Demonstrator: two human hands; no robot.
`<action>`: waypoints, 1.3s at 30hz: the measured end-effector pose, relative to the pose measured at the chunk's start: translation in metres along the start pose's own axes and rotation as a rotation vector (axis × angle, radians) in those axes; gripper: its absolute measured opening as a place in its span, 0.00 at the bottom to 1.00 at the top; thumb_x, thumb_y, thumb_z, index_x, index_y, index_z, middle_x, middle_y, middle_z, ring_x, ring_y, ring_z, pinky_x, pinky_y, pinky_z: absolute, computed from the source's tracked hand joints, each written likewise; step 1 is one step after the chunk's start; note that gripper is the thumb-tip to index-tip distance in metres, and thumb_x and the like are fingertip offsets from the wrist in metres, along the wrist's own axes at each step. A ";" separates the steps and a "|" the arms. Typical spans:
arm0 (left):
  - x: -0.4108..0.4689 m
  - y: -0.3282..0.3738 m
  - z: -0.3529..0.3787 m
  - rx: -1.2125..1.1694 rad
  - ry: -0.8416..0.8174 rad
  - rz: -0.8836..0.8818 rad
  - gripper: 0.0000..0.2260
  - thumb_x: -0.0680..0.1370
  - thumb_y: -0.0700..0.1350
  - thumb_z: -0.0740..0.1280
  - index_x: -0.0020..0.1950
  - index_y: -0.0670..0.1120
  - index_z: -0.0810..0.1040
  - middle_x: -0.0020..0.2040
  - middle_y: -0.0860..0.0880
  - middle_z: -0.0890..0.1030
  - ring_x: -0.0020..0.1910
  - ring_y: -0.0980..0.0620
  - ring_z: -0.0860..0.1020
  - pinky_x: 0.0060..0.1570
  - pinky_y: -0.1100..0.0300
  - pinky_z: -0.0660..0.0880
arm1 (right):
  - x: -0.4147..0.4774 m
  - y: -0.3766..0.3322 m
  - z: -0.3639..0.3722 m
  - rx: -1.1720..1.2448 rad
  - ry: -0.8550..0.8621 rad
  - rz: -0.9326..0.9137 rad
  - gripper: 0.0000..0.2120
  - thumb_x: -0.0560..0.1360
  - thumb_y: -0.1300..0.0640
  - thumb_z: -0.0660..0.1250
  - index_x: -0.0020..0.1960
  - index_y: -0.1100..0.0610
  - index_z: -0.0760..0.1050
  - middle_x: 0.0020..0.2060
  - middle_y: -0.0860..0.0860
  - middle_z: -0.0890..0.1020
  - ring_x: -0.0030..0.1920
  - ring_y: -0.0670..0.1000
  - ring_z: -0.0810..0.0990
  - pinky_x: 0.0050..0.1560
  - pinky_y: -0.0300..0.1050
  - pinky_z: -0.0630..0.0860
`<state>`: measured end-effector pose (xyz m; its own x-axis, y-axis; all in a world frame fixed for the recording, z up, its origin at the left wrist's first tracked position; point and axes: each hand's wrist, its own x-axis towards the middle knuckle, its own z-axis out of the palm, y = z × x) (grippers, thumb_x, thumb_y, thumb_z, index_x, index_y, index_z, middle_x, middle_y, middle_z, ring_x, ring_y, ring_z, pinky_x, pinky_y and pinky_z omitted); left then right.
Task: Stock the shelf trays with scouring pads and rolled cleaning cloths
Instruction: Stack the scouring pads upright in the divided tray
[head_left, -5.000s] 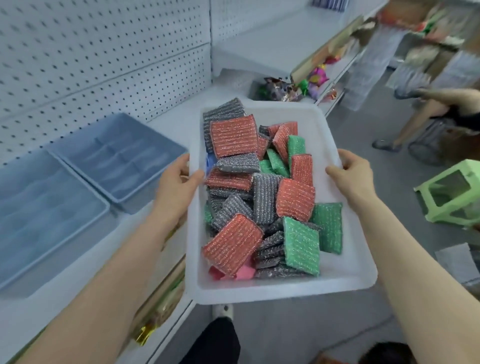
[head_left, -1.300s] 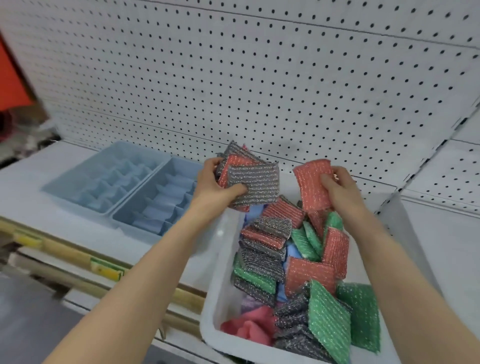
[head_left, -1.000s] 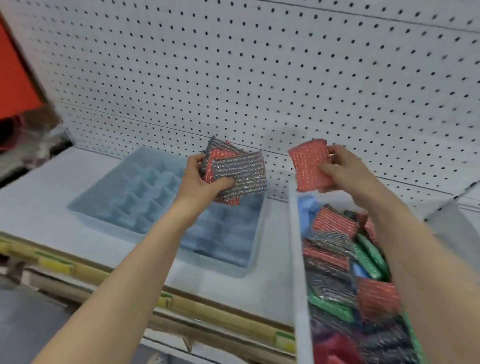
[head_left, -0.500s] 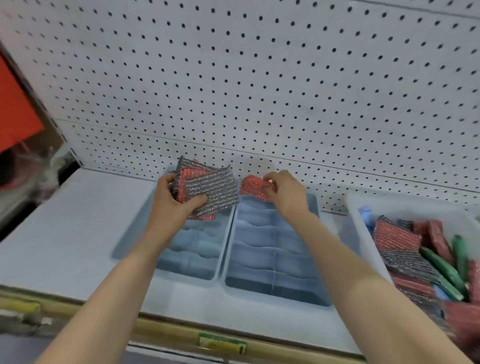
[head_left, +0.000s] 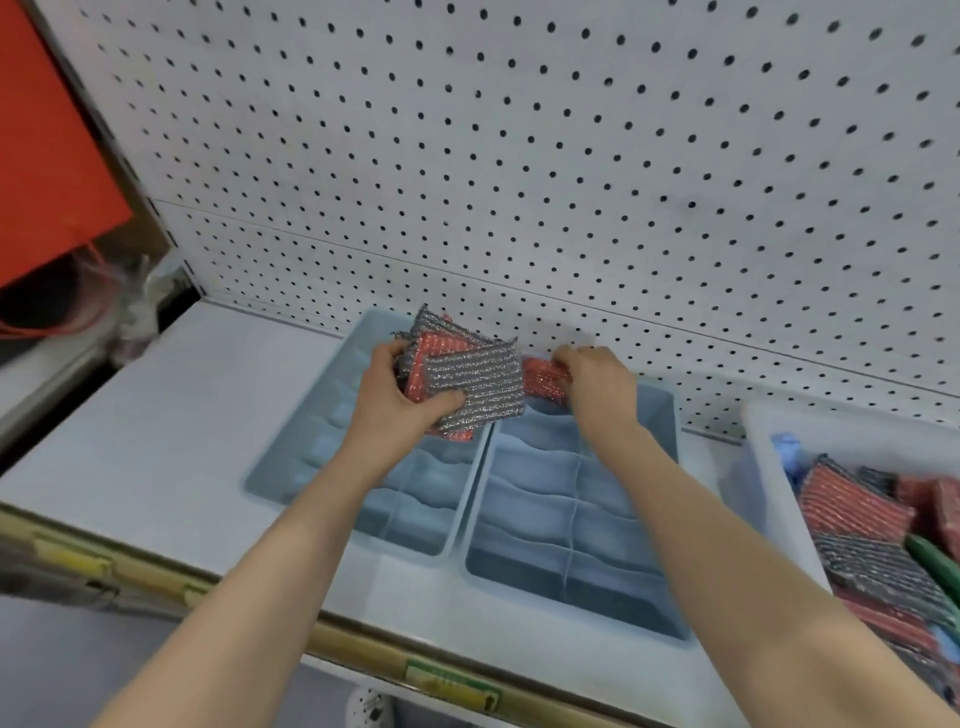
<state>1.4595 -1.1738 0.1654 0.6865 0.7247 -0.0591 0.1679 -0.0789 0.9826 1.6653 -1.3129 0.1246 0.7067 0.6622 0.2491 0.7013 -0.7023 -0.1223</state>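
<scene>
Scouring pad (red) brought to tray, rt hand fingers pinching it; L hand clutching stack.

Pegboard: white, dark holes, upright at the back.
Red panel: far left, beside the pegboard.
Price rail: tan, near edge, bears green label.

Arms outstretched; left hand and right hand grip scouring pads.

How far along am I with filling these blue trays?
Barely begun. Done: the bin sits beside the right tray. In hand: the right hand holds a red pad at that tray's back; the left hand grips a stack. Left: the visible compartments there and in the left tray, all empty.
</scene>
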 end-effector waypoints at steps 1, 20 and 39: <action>0.000 0.000 0.001 -0.003 -0.014 -0.002 0.31 0.68 0.40 0.78 0.63 0.53 0.65 0.54 0.54 0.78 0.51 0.57 0.79 0.51 0.53 0.80 | -0.004 0.002 0.007 -0.010 -0.010 -0.021 0.11 0.71 0.67 0.68 0.52 0.57 0.79 0.41 0.55 0.81 0.46 0.59 0.76 0.35 0.45 0.65; 0.031 0.011 -0.004 -0.213 -0.328 -0.064 0.15 0.76 0.50 0.69 0.61 0.55 0.71 0.58 0.49 0.77 0.51 0.48 0.81 0.42 0.54 0.81 | -0.029 -0.044 -0.082 1.014 -0.237 0.048 0.07 0.76 0.61 0.70 0.52 0.57 0.74 0.46 0.58 0.81 0.40 0.47 0.77 0.42 0.50 0.78; 0.046 -0.010 -0.024 -0.117 -0.077 0.020 0.11 0.79 0.48 0.67 0.60 0.52 0.73 0.49 0.54 0.78 0.45 0.55 0.77 0.50 0.48 0.79 | -0.017 0.011 -0.026 0.412 0.046 0.150 0.07 0.74 0.62 0.70 0.52 0.57 0.80 0.46 0.53 0.82 0.48 0.54 0.78 0.51 0.50 0.76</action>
<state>1.4727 -1.1235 0.1572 0.7418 0.6689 -0.0477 0.0729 -0.0096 0.9973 1.6583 -1.3382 0.1443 0.8051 0.5419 0.2411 0.5768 -0.6209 -0.5308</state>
